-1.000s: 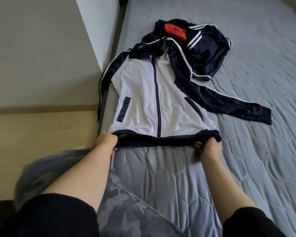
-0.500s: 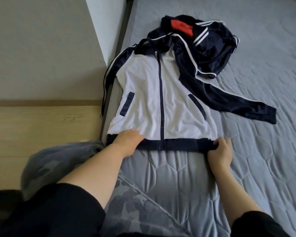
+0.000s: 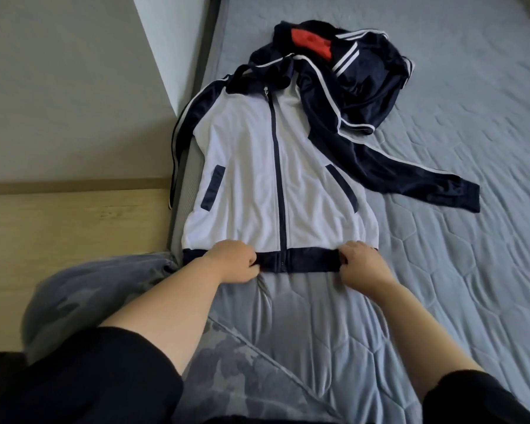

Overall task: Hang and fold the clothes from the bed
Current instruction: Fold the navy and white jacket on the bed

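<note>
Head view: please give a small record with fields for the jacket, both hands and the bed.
garment: white and navy zip jacket, flat, front up, zipped
left hand: pinches navy hem band
right hand: pinches the same band
sleeve: one navy sleeve lies spread to the right
surface: grey quilted bed cover

White track jacket [image 3: 248, 166], navy sleeves, hem band and zip. Zipped shut, front up, flat along the bed's [image 3: 441, 270] left edge. One striped sleeve hangs over that edge; the other stretches rightward across the mattress. Crumpled navy bundle [image 3: 364, 71] with a red patch lies at the collar; hood or separate garment, cannot tell.
</note>
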{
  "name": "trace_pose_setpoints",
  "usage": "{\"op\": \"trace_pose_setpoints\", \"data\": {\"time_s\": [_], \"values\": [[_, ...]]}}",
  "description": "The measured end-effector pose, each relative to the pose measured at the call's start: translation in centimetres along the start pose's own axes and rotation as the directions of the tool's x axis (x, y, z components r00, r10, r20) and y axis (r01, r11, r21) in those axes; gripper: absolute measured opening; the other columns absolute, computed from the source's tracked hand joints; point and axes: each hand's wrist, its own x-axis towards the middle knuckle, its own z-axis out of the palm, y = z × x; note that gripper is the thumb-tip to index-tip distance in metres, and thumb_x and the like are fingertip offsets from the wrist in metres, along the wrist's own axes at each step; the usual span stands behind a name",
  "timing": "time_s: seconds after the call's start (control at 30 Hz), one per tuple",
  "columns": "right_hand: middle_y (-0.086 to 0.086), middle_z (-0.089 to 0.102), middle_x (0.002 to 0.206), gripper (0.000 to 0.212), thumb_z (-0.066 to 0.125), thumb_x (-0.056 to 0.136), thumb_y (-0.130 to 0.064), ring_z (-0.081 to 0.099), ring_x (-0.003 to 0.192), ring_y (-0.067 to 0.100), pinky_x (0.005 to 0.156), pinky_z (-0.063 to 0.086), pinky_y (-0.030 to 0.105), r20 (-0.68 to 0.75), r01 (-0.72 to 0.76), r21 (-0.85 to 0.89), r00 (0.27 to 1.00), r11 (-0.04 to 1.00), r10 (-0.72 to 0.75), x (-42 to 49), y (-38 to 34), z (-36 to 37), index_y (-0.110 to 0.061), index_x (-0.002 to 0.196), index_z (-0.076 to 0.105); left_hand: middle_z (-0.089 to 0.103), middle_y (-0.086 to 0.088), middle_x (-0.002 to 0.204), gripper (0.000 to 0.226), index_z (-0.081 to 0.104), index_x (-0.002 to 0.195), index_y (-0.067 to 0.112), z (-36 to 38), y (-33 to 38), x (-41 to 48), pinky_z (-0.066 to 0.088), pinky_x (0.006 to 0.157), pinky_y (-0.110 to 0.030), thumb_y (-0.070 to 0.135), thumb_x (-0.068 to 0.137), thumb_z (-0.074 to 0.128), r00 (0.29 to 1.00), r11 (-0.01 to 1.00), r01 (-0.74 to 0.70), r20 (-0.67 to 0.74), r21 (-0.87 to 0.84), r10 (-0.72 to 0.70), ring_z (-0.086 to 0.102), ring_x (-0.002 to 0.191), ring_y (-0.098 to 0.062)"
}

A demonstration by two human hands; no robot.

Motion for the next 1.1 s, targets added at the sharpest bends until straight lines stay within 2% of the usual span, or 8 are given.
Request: {"op": "trace_pose_setpoints", "data": {"time_s": [0.13,0.23,0.37,0.5,0.63,0.77,0.9,1.1], "values": [[0.005,0.059,0.102,0.022,0.050,0.077,-0.012,0.054,0.097,0.028,0.078,0.043,0.034,-0.326,0.131,0.111,0.941,0.985,-0.089,0.8,-1.0,0.0,-0.008,0.095,0.063,0.058,0.004,0.092,0.028,0.061,0.091,0.015,-0.3,-1.0,0.8,0.044,0.074,-0.033,0.031,0.095,0.039,0.862,0.987,-0.006,-0.501,-0.160,-0.076,0.053,0.087,-0.019],[0.006,0.042,0.143,0.043,0.047,0.093,-0.023,0.033,0.134,0.025,0.110,0.026,0.038,-0.114,-0.019,0.073,0.993,0.997,0.028,1.9,-1.7,1.1,-0.014,0.135,0.047,0.015,-0.002,0.156,0.051,0.021,0.149,0.027,0.6,-2.7,1.9,0.020,0.112,-0.048,0.036,0.099,0.026,0.914,0.962,0.273,-0.316,0.009,-0.256,0.012,0.144,-0.022],[0.006,0.061,0.100,0.021,0.046,0.092,-0.021,0.052,0.096,0.023,0.079,0.044,0.034,-0.205,-0.151,0.460,0.941,0.875,0.270,3.8,-2.0,1.1,-0.009,0.093,0.064,-0.015,0.003,0.159,0.054,-0.006,0.150,0.037,2.0,-3.9,2.9,-0.001,0.114,-0.053,0.047,0.099,0.010,0.890,0.909,0.417,-0.190,-0.028,-0.414,-0.015,0.146,-0.015],[-0.001,0.054,0.065,0.017,0.043,0.082,-0.028,0.049,0.061,0.017,0.051,0.039,0.028,-0.110,-0.296,0.841,0.725,0.453,0.680,6.7,-1.0,-1.6,-0.016,0.078,0.054,-0.022,0.002,0.157,0.057,-0.011,0.149,0.037,2.1,-3.5,3.9,-0.008,0.112,-0.055,0.054,0.097,0.007,0.864,0.907,0.422,-0.299,-0.006,-0.404,-0.023,0.144,-0.019],[0.010,0.057,0.094,0.043,0.061,0.088,-0.035,0.062,0.075,0.022,0.070,0.057,0.033,0.351,-0.070,0.915,0.626,-0.398,0.697,10.1,1.9,-3.4,-0.007,0.116,0.046,-0.022,0.004,0.157,0.061,-0.011,0.148,0.039,1.8,-1.5,5.2,-0.010,0.114,-0.048,0.053,0.096,0.017,0.938,0.993,0.117,-0.331,0.033,-0.100,-0.025,0.143,-0.016],[0.010,0.045,0.132,0.070,0.064,0.089,-0.039,0.056,0.116,0.025,0.091,0.053,0.035,0.439,0.082,0.769,0.653,-0.634,0.618,12.9,4.1,-4.5,-0.008,0.143,0.033,-0.023,0.006,0.156,0.062,-0.012,0.148,0.040,3.1,0.5,6.1,-0.011,0.114,-0.046,0.052,0.097,0.021,0.966,0.997,0.063,-0.254,0.045,-0.049,-0.026,0.142,-0.015],[0.020,0.052,0.131,0.042,0.051,0.097,-0.024,0.056,0.113,0.032,0.084,0.050,0.026,0.385,0.084,0.839,0.607,-0.538,0.695,14.5,4.5,-5.2,-0.003,0.133,0.047,-0.020,0.009,0.156,0.062,-0.009,0.148,0.042,3.0,-0.2,6.5,-0.008,0.115,-0.046,0.053,0.097,0.025,0.973,0.999,0.035,-0.231,0.019,-0.030,-0.023,0.143,-0.014],[0.012,0.045,0.059,0.025,0.057,0.077,-0.012,0.042,0.065,0.024,0.061,0.031,0.033,-0.490,-0.090,0.748,0.594,0.657,0.638,15.8,-1.4,-7.5,-0.006,0.058,0.042,0.047,0.008,0.143,0.037,0.055,0.132,0.027,0.5,-0.7,7.4,0.033,0.103,-0.023,0.030,0.095,0.049,0.906,0.778,0.017,-0.320,-0.628,-0.278,0.039,0.133,-0.013]]}}
